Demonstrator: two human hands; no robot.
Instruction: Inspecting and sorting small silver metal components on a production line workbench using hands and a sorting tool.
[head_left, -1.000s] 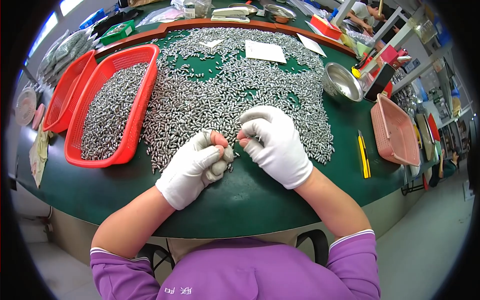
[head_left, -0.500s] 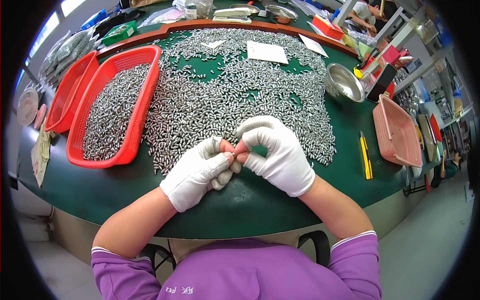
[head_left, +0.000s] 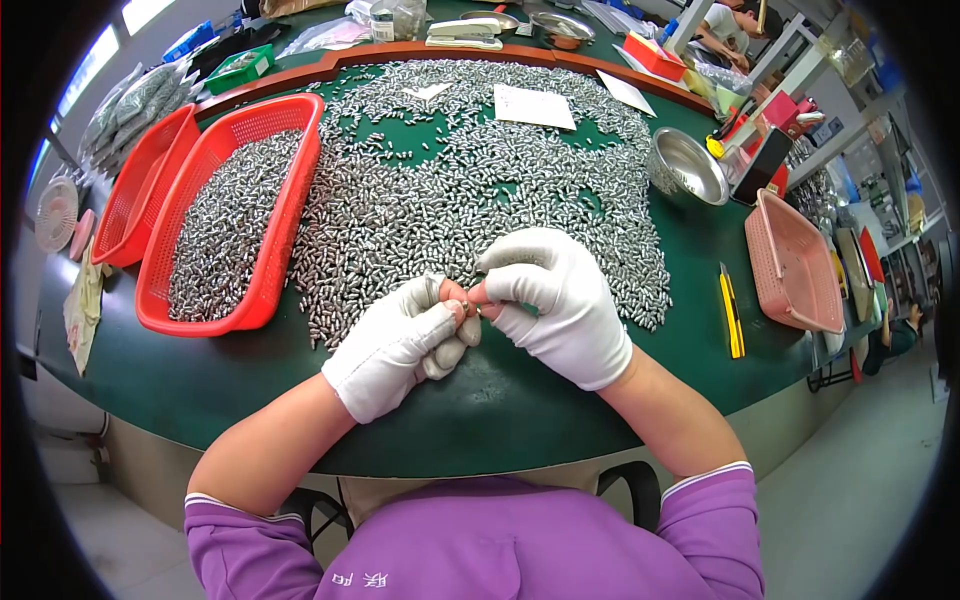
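Observation:
My left hand (head_left: 400, 345), in a white glove with bare thumb and fingertips, pinches a tiny silvery metal part (head_left: 468, 307). The fingertips of my right hand (head_left: 562, 310), gloved the same way, meet it from the other side and pinch at it too; they hide most of its shape. Both hands are just above the near edge of a wide spread of small bullet-shaped metal parts (head_left: 400, 215) on the green tabletop (head_left: 520, 430).
To the left, a red plastic basket (head_left: 305, 150) holds many such parts, beside another red basket (head_left: 120, 230). Paper slips (head_left: 535, 106) lie on the spread. A steel bowl (head_left: 690, 165), yellow utility knife (head_left: 732, 315) and pink basket (head_left: 795, 265) stand right. Another person (head_left: 725, 30) sits at the far right.
My right hand's fingers have shifted and turned slightly at the small metal part, which now shows a little more between the fingertips. My left hand stays nearly still.

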